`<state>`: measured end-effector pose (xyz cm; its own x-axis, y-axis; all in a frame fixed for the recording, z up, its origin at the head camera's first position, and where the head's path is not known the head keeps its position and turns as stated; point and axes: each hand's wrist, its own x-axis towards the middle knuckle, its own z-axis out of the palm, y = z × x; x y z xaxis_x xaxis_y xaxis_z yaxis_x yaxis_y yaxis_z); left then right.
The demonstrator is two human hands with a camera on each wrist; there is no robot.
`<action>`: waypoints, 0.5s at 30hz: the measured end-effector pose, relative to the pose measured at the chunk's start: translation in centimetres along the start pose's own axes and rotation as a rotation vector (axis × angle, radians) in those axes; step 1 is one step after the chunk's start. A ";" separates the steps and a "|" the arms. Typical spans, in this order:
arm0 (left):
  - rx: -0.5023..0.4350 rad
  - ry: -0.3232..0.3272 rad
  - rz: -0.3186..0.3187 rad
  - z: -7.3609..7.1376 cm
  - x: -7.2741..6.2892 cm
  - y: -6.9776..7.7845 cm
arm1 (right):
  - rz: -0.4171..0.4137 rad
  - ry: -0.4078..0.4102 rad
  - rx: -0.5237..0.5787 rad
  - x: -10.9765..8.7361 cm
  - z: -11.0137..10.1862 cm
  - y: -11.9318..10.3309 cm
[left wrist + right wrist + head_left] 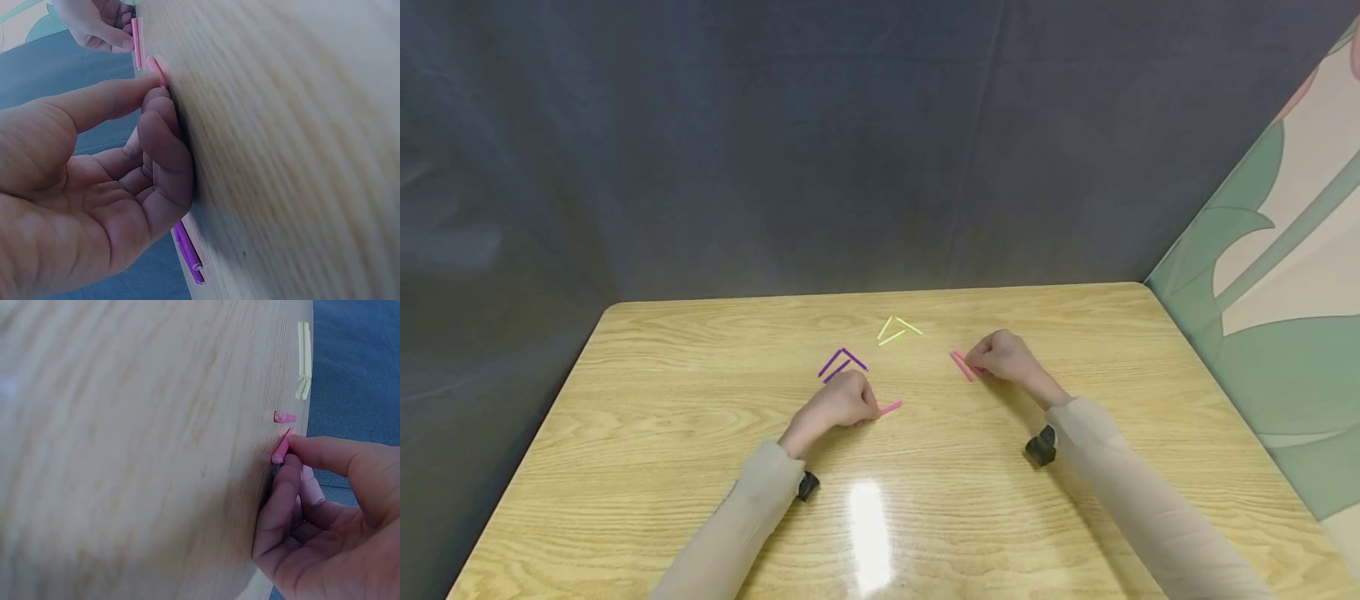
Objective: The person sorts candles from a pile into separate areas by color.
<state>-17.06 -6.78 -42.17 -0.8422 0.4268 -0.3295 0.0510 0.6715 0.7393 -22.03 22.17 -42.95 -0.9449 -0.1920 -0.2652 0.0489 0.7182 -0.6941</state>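
My left hand (841, 402) pinches one end of a short pink stick (891, 407) between thumb and forefinger, low over the wooden table. Its other fingers are curled, as the left wrist view shows. Farther right, my right hand (1004, 357) pinches another pink stick (284, 447) by thumb and forefinger. A second loose pink stick (960, 367) lies on the table just left of that hand. Behind my left hand are three purple sticks (831, 362), two meeting at a peak and one inside. Three yellow sticks (891, 337) form a rough triangle farther back.
The wooden table (662, 467) runs back to a dark curtain (790, 167). A wall with painted leaves (1247, 250) stands at the right. Dark wrist devices (1041, 447) hang below both sleeves. Light glares off the tabletop near the front.
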 end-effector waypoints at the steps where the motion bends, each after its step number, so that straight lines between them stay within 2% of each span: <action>1: 0.002 0.001 0.000 0.0 0.0 0.1 | -0.001 0.004 -0.002 0.0 0.0 0.0; 15: 0.013 -0.015 0.010 0.1 0.2 -0.2 | -0.014 0.033 0.007 -0.3 0.1 0.2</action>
<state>-17.16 -6.76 -42.40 -0.8332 0.4428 -0.3312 0.0667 0.6750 0.7348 -21.67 22.26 -43.10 -0.9558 -0.1793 -0.2331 0.0378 0.7112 -0.7020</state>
